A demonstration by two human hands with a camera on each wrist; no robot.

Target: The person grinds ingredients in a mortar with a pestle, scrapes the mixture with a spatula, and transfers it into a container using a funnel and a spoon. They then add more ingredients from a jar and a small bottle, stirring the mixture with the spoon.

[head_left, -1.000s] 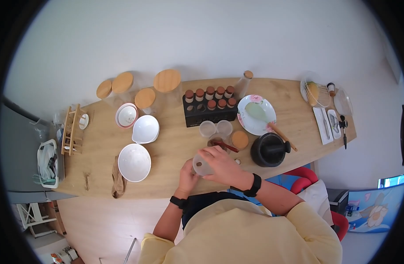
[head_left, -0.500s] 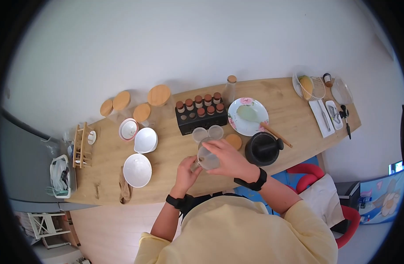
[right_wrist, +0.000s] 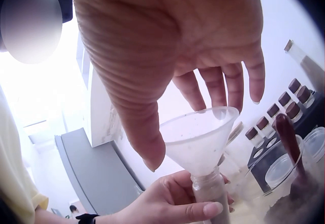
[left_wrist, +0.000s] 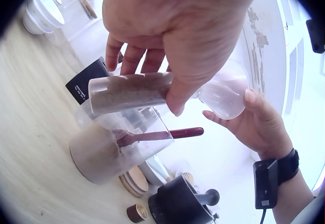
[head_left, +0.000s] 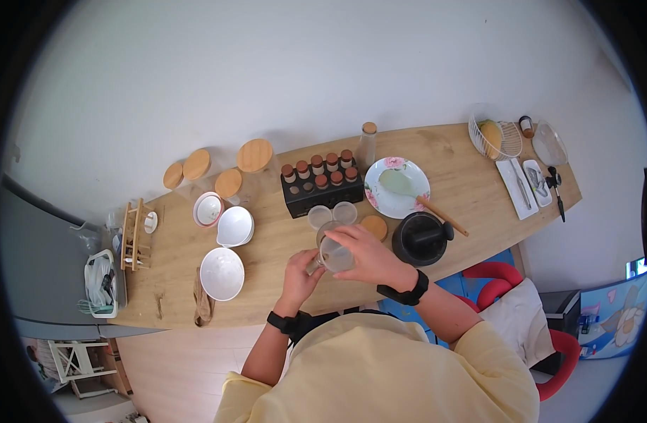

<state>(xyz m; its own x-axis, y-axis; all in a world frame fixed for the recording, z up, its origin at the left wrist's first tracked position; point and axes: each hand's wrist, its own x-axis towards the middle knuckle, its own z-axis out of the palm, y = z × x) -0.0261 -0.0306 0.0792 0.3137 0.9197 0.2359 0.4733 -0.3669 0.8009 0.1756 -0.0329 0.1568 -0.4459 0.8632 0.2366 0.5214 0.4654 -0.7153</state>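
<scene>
Gripping the bottle (left_wrist: 129, 94) over the desk (head_left: 274, 243), the left hand (head_left: 300, 278) curls its fingers round the glass, thumb pressed along one side. The bottle's long axis runs roughly upright in the right wrist view, neck up; the left wrist view sees it crosswise, neck toward the right hand (head_left: 373, 257). Set in that neck, the funnel (right_wrist: 195, 153) follows nearly the same line, its wide mouth facing up. Thumb and fingers of the right hand pinch the funnel's rim from opposite sides. Brownish powder shows inside the bottle. Just beside stands the jar (left_wrist: 94, 155), also with powder, where a spoon (left_wrist: 188, 132) leans, handle sticking out past the rim.
</scene>
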